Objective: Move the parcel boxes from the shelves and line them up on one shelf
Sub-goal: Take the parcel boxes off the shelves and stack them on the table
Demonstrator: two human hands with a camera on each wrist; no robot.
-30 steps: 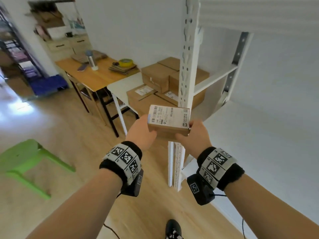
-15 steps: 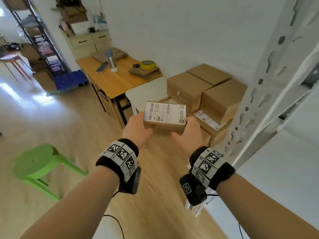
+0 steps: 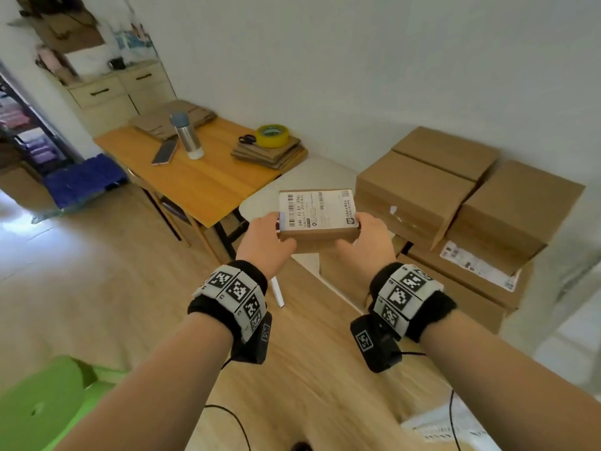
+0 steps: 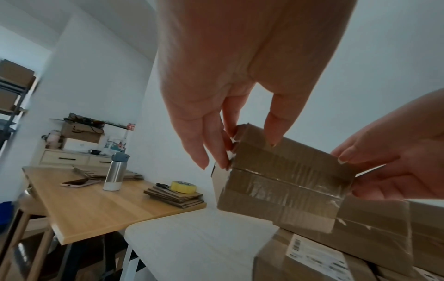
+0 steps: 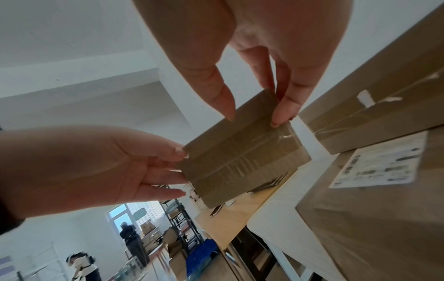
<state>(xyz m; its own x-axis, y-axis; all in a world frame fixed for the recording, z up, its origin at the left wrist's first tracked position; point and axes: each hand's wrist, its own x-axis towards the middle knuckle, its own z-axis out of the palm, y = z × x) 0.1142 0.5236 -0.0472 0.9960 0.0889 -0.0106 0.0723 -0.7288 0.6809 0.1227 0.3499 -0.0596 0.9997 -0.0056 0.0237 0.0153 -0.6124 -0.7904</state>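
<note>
Since a moment ago, the white shelf post has slid out of frame and the small labelled parcel box (image 3: 318, 216) has come nearer the stacked cardboard boxes (image 3: 455, 203) at right. Both hands grip it — left hand (image 3: 265, 236) and right hand (image 3: 366, 239) at opposite ends — mid-frame, above the white table (image 3: 260, 203), label up.

- Small brown cardboard parcel box (image 3: 318, 222) with a white label printed with black barcodes
- Plain brown stacked cardboard boxes (image 3: 455, 196)
- Honey-yellow wooden table (image 3: 195, 180)
- Yellow roll of tape (image 3: 272, 135)
- Lime-green plastic stool (image 3: 39, 408)
- Black wristbands (image 3: 234, 294) carrying black-and-white square markers
</note>
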